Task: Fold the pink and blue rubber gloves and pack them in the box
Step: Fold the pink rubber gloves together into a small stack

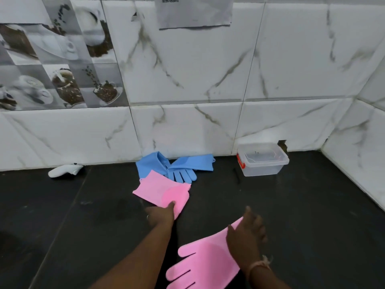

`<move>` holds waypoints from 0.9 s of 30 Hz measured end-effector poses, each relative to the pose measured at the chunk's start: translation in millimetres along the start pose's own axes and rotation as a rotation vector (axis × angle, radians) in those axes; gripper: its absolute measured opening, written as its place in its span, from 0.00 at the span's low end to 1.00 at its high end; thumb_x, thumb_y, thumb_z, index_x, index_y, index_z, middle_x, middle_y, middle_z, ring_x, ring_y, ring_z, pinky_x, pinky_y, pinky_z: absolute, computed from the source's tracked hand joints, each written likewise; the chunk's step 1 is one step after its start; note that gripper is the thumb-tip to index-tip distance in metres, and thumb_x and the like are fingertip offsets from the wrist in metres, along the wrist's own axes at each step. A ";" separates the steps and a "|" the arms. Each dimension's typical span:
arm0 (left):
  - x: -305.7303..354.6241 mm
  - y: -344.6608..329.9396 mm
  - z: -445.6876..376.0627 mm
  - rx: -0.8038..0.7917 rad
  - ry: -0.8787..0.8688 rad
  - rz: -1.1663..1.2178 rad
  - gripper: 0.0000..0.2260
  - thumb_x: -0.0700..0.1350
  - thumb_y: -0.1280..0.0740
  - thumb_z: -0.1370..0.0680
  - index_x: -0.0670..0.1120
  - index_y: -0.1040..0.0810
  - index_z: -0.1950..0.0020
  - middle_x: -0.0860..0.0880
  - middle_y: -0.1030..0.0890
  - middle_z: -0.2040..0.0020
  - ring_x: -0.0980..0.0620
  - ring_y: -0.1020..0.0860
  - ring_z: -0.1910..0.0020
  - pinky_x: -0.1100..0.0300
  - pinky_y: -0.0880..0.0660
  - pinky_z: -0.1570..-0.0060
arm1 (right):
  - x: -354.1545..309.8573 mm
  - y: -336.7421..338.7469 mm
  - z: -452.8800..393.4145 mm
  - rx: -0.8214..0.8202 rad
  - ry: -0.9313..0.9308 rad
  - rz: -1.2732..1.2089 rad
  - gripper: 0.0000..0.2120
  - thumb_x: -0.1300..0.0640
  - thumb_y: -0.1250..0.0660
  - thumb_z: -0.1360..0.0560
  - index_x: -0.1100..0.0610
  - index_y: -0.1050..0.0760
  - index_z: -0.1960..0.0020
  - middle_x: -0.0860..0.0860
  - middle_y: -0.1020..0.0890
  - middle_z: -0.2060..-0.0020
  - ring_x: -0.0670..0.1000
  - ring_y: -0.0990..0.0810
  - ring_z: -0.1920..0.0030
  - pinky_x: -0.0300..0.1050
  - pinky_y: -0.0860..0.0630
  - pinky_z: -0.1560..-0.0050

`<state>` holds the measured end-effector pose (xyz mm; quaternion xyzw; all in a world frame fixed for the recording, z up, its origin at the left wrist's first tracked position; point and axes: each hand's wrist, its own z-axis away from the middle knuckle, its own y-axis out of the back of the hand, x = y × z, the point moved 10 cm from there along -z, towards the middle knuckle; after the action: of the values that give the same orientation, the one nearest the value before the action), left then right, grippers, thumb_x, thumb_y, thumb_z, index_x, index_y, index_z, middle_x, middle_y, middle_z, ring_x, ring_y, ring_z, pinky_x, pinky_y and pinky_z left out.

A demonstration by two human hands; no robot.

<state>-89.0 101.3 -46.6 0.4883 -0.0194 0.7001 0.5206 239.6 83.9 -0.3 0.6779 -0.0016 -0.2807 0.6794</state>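
Observation:
On the black countertop a folded pink glove (160, 189) lies in the middle, and my left hand (161, 214) pinches its near edge. A second pink glove (205, 258) lies flat nearer to me, fingers pointing left and down. My right hand (246, 232) rests on its cuff end, gripping the edge. Two blue gloves (177, 165) lie crossed against the wall, partly under the folded pink one. The clear plastic box (262, 159) with red latches stands open by the wall at the right.
A white handheld object (64, 170) lies by the wall at the left. A thin dark item (236, 174) lies left of the box. Marble-patterned tile walls bound the counter at the back and right.

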 end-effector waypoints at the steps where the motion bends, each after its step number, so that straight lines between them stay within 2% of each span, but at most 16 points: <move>1: 1.7 -3.7 -5.3 -0.007 0.055 0.053 0.37 0.53 0.20 0.29 0.38 0.33 0.29 0.36 0.22 0.35 0.35 0.20 0.39 0.43 0.22 0.38 | -12.1 0.1 -1.9 0.004 0.054 0.080 0.35 0.44 0.35 0.25 0.52 0.46 0.23 0.57 0.39 0.27 0.59 0.38 0.29 0.57 0.37 0.31; 3: 7.2 -20.9 -8.5 -0.108 0.084 0.059 0.28 0.50 0.21 0.27 0.37 0.26 0.34 0.37 0.18 0.44 0.37 0.18 0.46 0.44 0.20 0.40 | -30.0 -5.5 -4.4 -0.020 0.125 0.144 0.29 0.42 0.38 0.23 0.49 0.41 0.25 0.54 0.38 0.28 0.56 0.38 0.29 0.56 0.37 0.31; 5: 24.5 -34.7 1.4 -0.154 -0.005 0.036 0.17 0.47 0.25 0.22 0.36 0.21 0.42 0.39 0.17 0.54 0.40 0.18 0.54 0.44 0.19 0.42 | -45.0 -15.1 -3.9 -0.083 0.173 0.004 0.25 0.42 0.39 0.22 0.48 0.37 0.28 0.52 0.34 0.32 0.54 0.34 0.32 0.53 0.34 0.33; 6: 38.1 -40.1 12.9 -0.171 -0.075 0.037 0.14 0.47 0.29 0.20 0.36 0.21 0.44 0.41 0.18 0.55 0.40 0.19 0.54 0.45 0.19 0.42 | -50.8 -18.8 -2.3 -0.134 0.183 -0.170 0.23 0.43 0.37 0.21 0.50 0.34 0.29 0.52 0.30 0.33 0.53 0.31 0.34 0.51 0.31 0.35; 8: 54.3 -50.5 44.1 -0.231 -0.155 0.150 0.13 0.48 0.34 0.19 0.39 0.21 0.42 0.43 0.19 0.46 0.41 0.21 0.47 0.48 0.23 0.39 | -50.4 -22.7 -2.1 -0.255 0.060 -0.665 0.22 0.44 0.33 0.22 0.53 0.30 0.33 0.53 0.24 0.37 0.50 0.24 0.40 0.48 0.26 0.38; 10: 46.2 -69.4 77.8 -0.384 -0.052 0.355 0.11 0.49 0.35 0.21 0.43 0.21 0.44 0.39 0.19 0.40 0.37 0.22 0.41 0.42 0.23 0.38 | -38.8 -33.7 -0.3 -0.428 -0.232 -1.156 0.22 0.41 0.31 0.24 0.53 0.26 0.37 0.54 0.20 0.43 0.52 0.20 0.45 0.51 0.21 0.44; 12: 34.4 -99.5 120.6 -0.690 0.093 0.556 0.13 0.48 0.34 0.23 0.44 0.20 0.40 0.34 0.18 0.39 0.31 0.22 0.37 0.40 0.19 0.48 | -40.9 -45.7 5.0 -0.656 -0.410 -1.530 0.21 0.40 0.33 0.23 0.56 0.21 0.41 0.60 0.17 0.45 0.60 0.18 0.44 0.59 0.20 0.44; 13: 31.8 -105.1 135.4 -0.768 0.112 0.596 0.15 0.47 0.35 0.22 0.44 0.21 0.37 0.33 0.18 0.38 0.29 0.23 0.36 0.42 0.19 0.52 | -39.7 -45.3 4.9 -0.703 -0.443 -1.612 0.19 0.43 0.35 0.21 0.58 0.19 0.43 0.62 0.17 0.46 0.62 0.19 0.44 0.63 0.22 0.42; 14: 31.9 -106.7 144.4 -0.790 0.093 0.592 0.16 0.45 0.35 0.21 0.44 0.22 0.35 0.33 0.20 0.37 0.29 0.23 0.35 0.42 0.20 0.53 | -35.0 -42.9 2.3 -0.714 -0.454 -1.634 0.17 0.47 0.36 0.20 0.60 0.19 0.45 0.63 0.18 0.48 0.62 0.19 0.45 0.62 0.23 0.41; 16: 41.7 -101.7 144.6 -0.713 -0.044 0.502 0.14 0.42 0.36 0.19 0.46 0.24 0.34 0.35 0.21 0.36 0.32 0.23 0.36 0.39 0.21 0.48 | -22.9 -30.4 -6.3 -0.699 -0.380 -1.579 0.15 0.51 0.34 0.22 0.62 0.19 0.44 0.63 0.17 0.51 0.59 0.17 0.51 0.55 0.21 0.52; 18: 55.7 -101.3 149.6 -0.720 -0.201 0.312 0.15 0.42 0.37 0.18 0.50 0.26 0.32 0.42 0.19 0.38 0.39 0.20 0.39 0.40 0.19 0.43 | -11.7 -14.2 -18.2 -0.689 -0.285 -1.494 0.20 0.46 0.32 0.24 0.60 0.18 0.42 0.62 0.15 0.53 0.57 0.15 0.55 0.49 0.24 0.61; 20: 71.7 -111.4 161.2 -0.799 -0.361 0.127 0.18 0.45 0.36 0.17 0.56 0.28 0.28 0.47 0.20 0.36 0.44 0.19 0.40 0.45 0.16 0.44 | -4.3 6.7 -35.9 -0.664 -0.180 -1.393 0.21 0.39 0.36 0.22 0.54 0.17 0.43 0.60 0.14 0.50 0.59 0.14 0.52 0.53 0.20 0.55; 22: 82.1 -122.8 173.3 -0.848 -0.418 0.020 0.16 0.50 0.34 0.17 0.61 0.27 0.30 0.49 0.20 0.35 0.48 0.18 0.40 0.51 0.15 0.47 | -4.2 29.1 -54.0 -0.580 -0.074 -1.327 0.16 0.42 0.33 0.23 0.51 0.17 0.44 0.59 0.15 0.47 0.61 0.15 0.47 0.63 0.18 0.50; 23: 84.6 -127.4 176.7 -0.864 -0.384 0.039 0.14 0.52 0.33 0.17 0.62 0.25 0.32 0.49 0.19 0.36 0.47 0.18 0.41 0.51 0.15 0.48 | -2.9 37.1 -63.1 -0.513 -0.051 -1.316 0.11 0.46 0.31 0.23 0.49 0.17 0.45 0.59 0.16 0.46 0.63 0.16 0.46 0.66 0.18 0.49; 25: 83.2 -136.9 174.5 -0.847 -0.303 0.064 0.12 0.53 0.36 0.16 0.55 0.22 0.34 0.45 0.17 0.38 0.43 0.17 0.41 0.44 0.18 0.41 | 6.8 45.4 -79.6 -0.359 -0.072 -1.328 0.07 0.52 0.31 0.23 0.47 0.18 0.46 0.57 0.15 0.47 0.62 0.16 0.47 0.69 0.19 0.49; 27: 77.2 -132.8 160.9 -0.677 -0.430 -0.136 0.16 0.56 0.42 0.15 0.49 0.19 0.43 0.45 0.15 0.44 0.45 0.17 0.43 0.45 0.22 0.37 | 20.4 41.4 -88.1 -0.237 -0.128 -1.343 0.08 0.53 0.32 0.22 0.48 0.20 0.43 0.55 0.16 0.47 0.59 0.17 0.46 0.66 0.19 0.46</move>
<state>118.6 130.6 27.9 0.4247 -0.3249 0.5000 0.6812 306.2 154.0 23.0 0.4351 0.4098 -0.6791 0.4260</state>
